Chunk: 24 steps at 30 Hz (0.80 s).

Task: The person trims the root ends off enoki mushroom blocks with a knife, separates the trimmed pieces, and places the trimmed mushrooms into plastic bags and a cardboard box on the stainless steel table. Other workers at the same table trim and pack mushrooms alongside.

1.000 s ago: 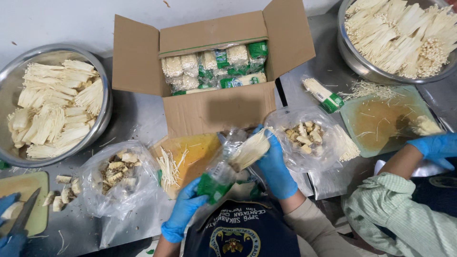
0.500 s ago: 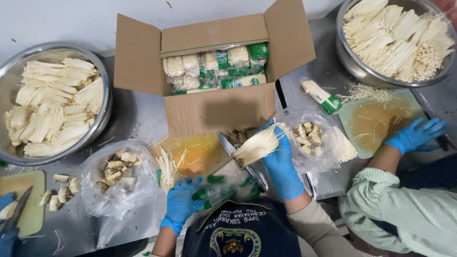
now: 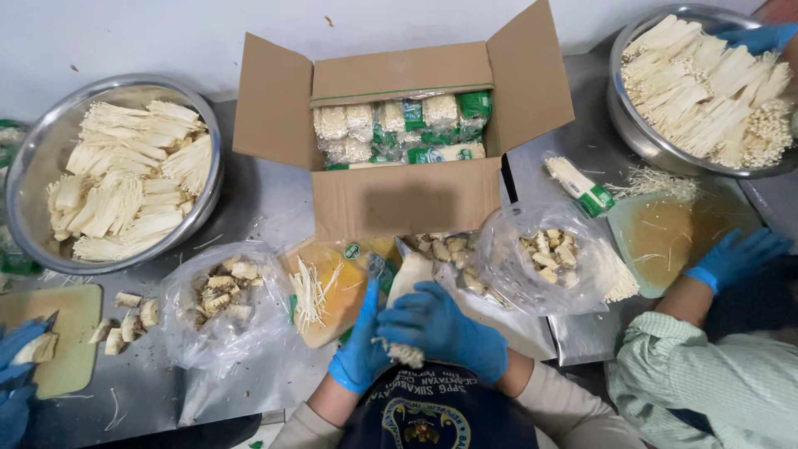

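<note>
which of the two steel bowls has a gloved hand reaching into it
The steel bowl at upper right: a co-worker's blue-gloved hand lies over its far rim on the mushrooms. The steel bowl at left holds only mushrooms, no hand near.

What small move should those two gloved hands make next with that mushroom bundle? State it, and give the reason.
Probably lay the mushroom bundle flat on the yellow cutting board. The left hand and right hand both grip it just above the board, its root end looks uncut, and the bag of cut root ends sits beside it.
</note>
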Tool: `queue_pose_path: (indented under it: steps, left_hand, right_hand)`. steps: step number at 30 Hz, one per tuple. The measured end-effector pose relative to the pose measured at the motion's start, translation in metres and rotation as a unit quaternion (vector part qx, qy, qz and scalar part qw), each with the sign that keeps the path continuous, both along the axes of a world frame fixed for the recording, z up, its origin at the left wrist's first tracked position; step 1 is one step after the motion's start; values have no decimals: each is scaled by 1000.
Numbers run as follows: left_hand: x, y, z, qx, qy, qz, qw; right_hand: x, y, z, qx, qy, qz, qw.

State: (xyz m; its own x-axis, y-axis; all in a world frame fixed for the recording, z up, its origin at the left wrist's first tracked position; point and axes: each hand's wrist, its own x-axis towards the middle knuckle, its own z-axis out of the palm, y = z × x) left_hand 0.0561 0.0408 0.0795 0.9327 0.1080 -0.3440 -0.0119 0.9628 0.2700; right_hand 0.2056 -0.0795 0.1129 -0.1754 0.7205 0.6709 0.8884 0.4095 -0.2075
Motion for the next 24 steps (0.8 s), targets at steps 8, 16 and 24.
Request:
queue_pose_path:
  steps: [8, 16, 24]
  left_hand:
    - [-20, 30, -37, 24, 121, -12, 992]
    - [-58, 75, -84, 40, 5, 181, 983]
    - [-74, 108, -63, 50, 37, 204, 977]
  right_hand:
    - [-10, -2, 7, -212, 7, 31, 977]
    - [14, 47, -87, -341, 207, -104, 911]
    - [-2, 72, -137, -191, 147, -167, 956]
